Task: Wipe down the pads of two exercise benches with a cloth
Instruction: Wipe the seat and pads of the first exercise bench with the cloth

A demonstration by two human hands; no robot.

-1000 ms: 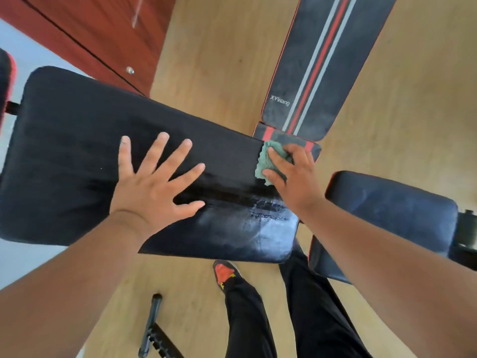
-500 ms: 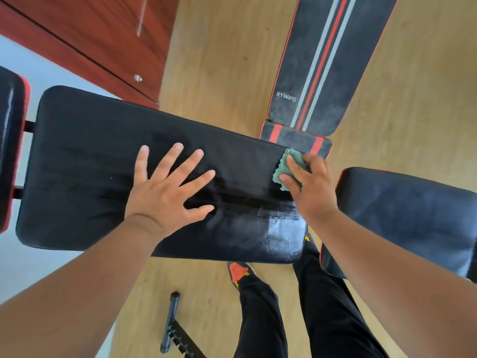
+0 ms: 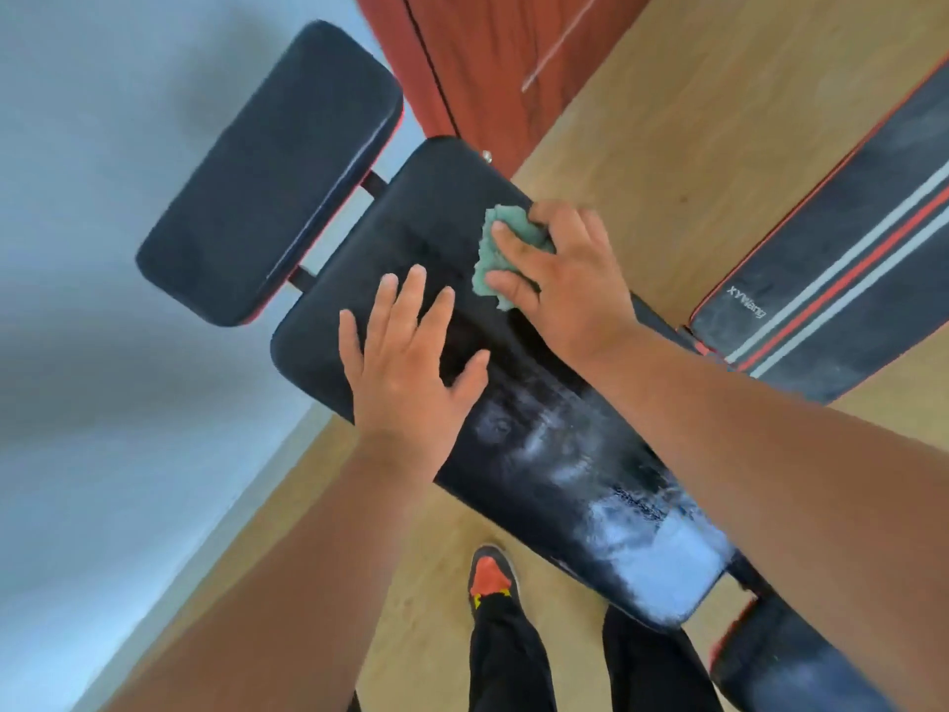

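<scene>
A long black bench pad (image 3: 554,475) runs diagonally through the middle of the head view, with shiny wet streaks on its near half. My right hand (image 3: 565,280) presses a crumpled green cloth (image 3: 495,254) onto the pad's far end. Flat on the pad just beside it lies my left hand (image 3: 405,362), fingers spread and holding nothing. A smaller black pad (image 3: 267,177) of the same bench sits beyond, to the upper left. A second bench pad (image 3: 842,280), black with red and white stripes, lies at the right.
A red-brown wooden cabinet (image 3: 493,59) stands at the top centre on the light wood floor (image 3: 667,146). A pale wall (image 3: 102,352) fills the left. My legs in black trousers and an orange-toed shoe (image 3: 490,578) are below the pad. Another black pad (image 3: 791,665) is at the lower right.
My right hand has slid the cloth along the pad from its striped-bench end to the far end by the small pad. The view has swung left and rotated. My left hand stays flat on the pad.
</scene>
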